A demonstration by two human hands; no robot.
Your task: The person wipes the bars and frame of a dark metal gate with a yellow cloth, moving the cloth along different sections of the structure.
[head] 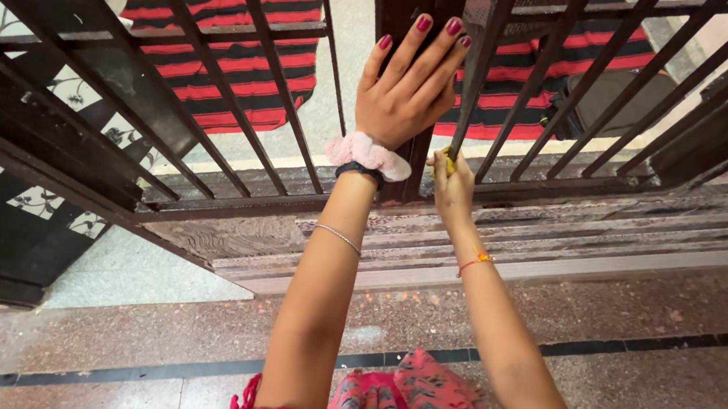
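Observation:
My left hand rests flat, fingers spread, against the dark centre post of a metal barred gate. A pink scrunchie and a dark band sit on that wrist. My right hand is closed around a small yellow thing, pressed against the lower part of a slanted gate bar. Most of the yellow thing is hidden in the fist, so I cannot tell what it is.
The left gate leaf swings open over a patterned tile floor. A red and black striped mat lies beyond the bars. A stone threshold runs under the gate; speckled floor with a dark inlay line lies nearer me.

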